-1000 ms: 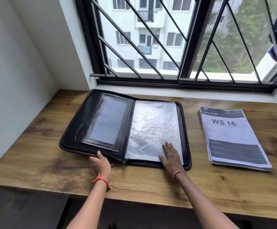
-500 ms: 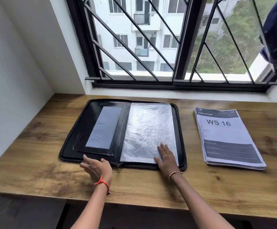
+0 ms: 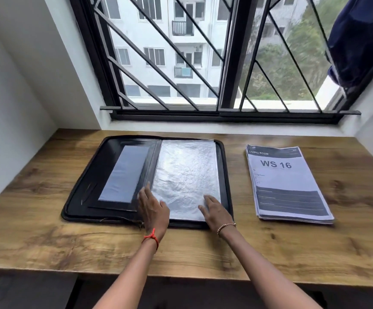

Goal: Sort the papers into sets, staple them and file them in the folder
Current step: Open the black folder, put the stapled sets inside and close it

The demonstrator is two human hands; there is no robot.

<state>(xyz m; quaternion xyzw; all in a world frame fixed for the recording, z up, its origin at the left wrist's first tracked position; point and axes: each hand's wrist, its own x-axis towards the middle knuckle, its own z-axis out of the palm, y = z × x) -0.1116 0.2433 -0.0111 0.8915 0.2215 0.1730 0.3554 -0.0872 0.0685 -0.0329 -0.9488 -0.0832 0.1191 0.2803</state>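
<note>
A black zip folder (image 3: 87, 186) lies open and flat on the wooden desk (image 3: 47, 237). Its right half shows crinkled clear plastic sleeves (image 3: 185, 172); its left half has a clear pocket (image 3: 123, 172). My left hand (image 3: 153, 209) rests flat over the folder's spine near the front edge, fingers straight. My right hand (image 3: 216, 211) lies flat on the lower right corner of the sleeves. A stack of printed papers (image 3: 285, 184), headed "WS 16", sits on the desk to the right of the folder, untouched.
A barred window (image 3: 203, 63) runs along the back of the desk. White walls (image 3: 14, 97) close in on the left and right. A dark blue cloth (image 3: 359, 41) hangs at the upper right. No stapler shows in view.
The folder's left cover went from slightly raised to flat. My left hand left the front edge and moved right onto the spine. My right hand stayed on the sleeves.
</note>
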